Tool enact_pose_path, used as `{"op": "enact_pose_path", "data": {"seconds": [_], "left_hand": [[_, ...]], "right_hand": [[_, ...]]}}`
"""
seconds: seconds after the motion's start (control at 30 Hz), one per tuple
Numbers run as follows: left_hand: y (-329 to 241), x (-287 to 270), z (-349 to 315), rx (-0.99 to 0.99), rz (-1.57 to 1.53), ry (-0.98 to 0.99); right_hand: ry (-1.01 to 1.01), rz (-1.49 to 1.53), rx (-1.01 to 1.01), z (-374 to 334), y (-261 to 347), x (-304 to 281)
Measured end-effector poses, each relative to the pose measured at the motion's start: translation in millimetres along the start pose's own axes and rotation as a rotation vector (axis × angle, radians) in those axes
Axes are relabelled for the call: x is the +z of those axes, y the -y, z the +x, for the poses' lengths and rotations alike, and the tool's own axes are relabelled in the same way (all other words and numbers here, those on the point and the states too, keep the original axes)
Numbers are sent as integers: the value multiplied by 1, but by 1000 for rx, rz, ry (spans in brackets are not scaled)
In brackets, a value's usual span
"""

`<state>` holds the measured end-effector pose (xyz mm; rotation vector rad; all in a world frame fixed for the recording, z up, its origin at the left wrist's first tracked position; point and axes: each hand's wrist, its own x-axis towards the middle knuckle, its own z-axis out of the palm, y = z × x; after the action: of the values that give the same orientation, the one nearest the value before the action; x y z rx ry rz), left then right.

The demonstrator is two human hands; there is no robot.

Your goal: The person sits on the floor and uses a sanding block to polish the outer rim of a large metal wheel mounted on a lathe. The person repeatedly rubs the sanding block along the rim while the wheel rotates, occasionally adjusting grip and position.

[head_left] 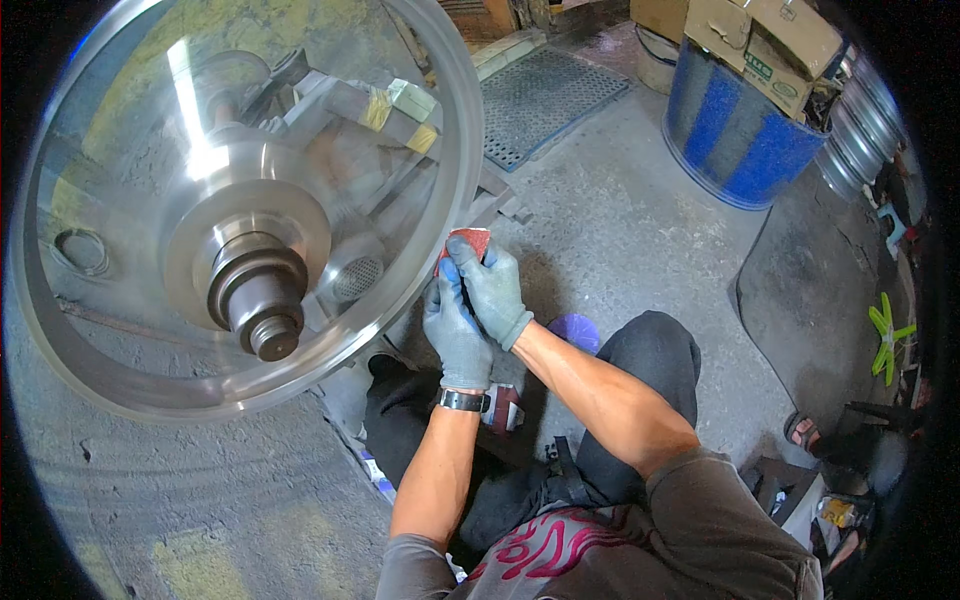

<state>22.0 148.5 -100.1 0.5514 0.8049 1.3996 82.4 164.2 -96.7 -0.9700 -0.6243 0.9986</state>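
Observation:
Both my hands wear grey gloves and meet beside the right edge of a large metal wheel rim (462,150). A small red sheet (477,238) that looks like sandpaper is pinched between them. My right hand (492,290) closes over it from above. Lower and partly behind it, my left hand (455,325) is closed on the sheet too, some of its fingers hidden. Whether the sheet touches the rim, I cannot tell. The rim's spokes are smeared as if spinning, around a stepped metal shaft (262,300) with a clamping nut.
Machine parts show through the blurred wheel. A perforated dark mat (550,100) lies ahead on the concrete floor. At the far right stands a blue striped bin (735,130) topped with cardboard boxes (770,45). A purple disc (575,333) is by my knee. Another person's sandalled foot (800,432) shows at right.

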Motion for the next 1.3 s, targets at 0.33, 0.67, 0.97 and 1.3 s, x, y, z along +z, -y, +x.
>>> {"op": "enact_pose_path", "data": {"seconds": [0.33,0.67,0.97,1.3], "left_hand": [[1,-1,3,32,47,26],[-4,0,0,48,86,45],[-8,8,-5,36,74,28],[-4,2,-1,-2,30,20]], "right_hand": [[-18,12,-12,2,-6,1],[-57,5,-9,-2,-3,4],[-95,7,-56,-4,1,6],[-130,9,-53,-5,2,8]]}}
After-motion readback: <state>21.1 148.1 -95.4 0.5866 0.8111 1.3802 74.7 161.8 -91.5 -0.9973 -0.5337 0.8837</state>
